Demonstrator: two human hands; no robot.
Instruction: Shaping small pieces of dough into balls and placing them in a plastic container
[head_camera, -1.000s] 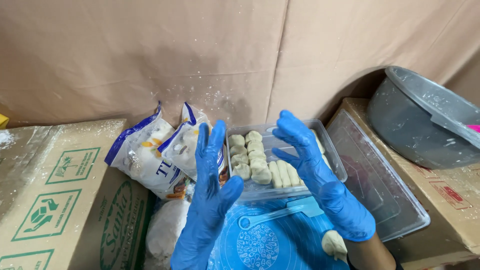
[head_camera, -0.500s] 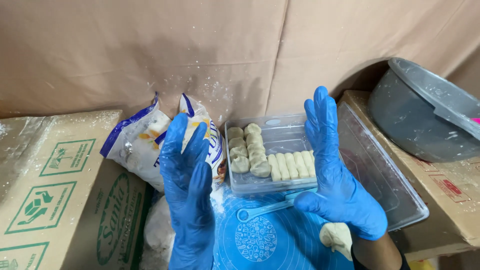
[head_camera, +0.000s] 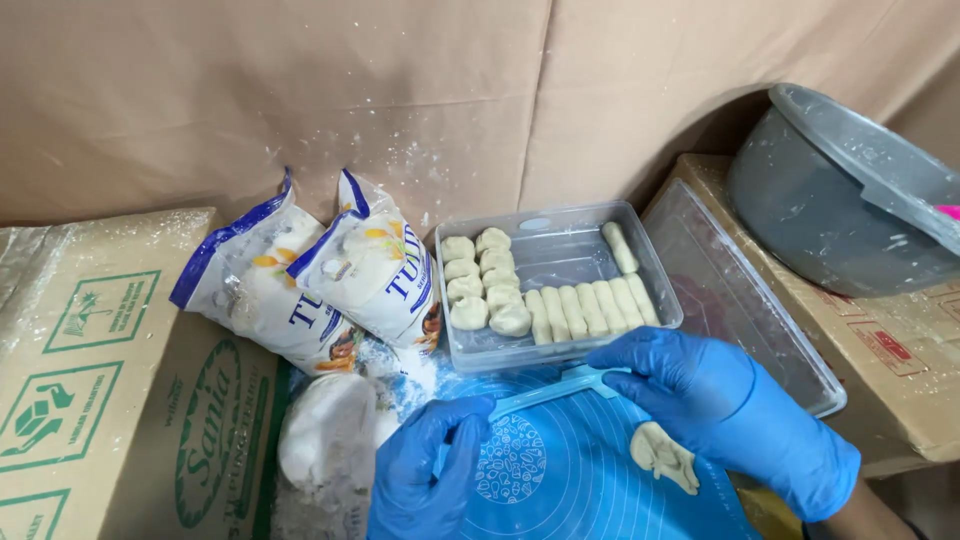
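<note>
Both of my hands wear blue gloves and lie low on a blue patterned silicone mat (head_camera: 580, 480). My left hand (head_camera: 425, 470) is curled at the left end of a thin light-blue plastic tool (head_camera: 560, 388). Over the tool's right, T-shaped end, my right hand (head_camera: 720, 400) closes its fingers. A flattened piece of dough (head_camera: 665, 455) lies on the mat just under my right palm. Just beyond the tool stands a clear plastic container (head_camera: 560, 225) with several round and finger-shaped dough pieces (head_camera: 540, 305) in it.
Two blue-and-white flour bags (head_camera: 330, 275) lean against the brown backdrop at the left of the container. A white floury lump (head_camera: 325, 440) lies below them. A clear lid (head_camera: 740, 300) and a grey basin (head_camera: 850, 200) rest on a cardboard box (head_camera: 900, 370) at the right; another box (head_camera: 100, 370) stands left.
My hands were raised with fingers spread on either side of the container. They have dropped to the mat and closed on the light-blue tool.
</note>
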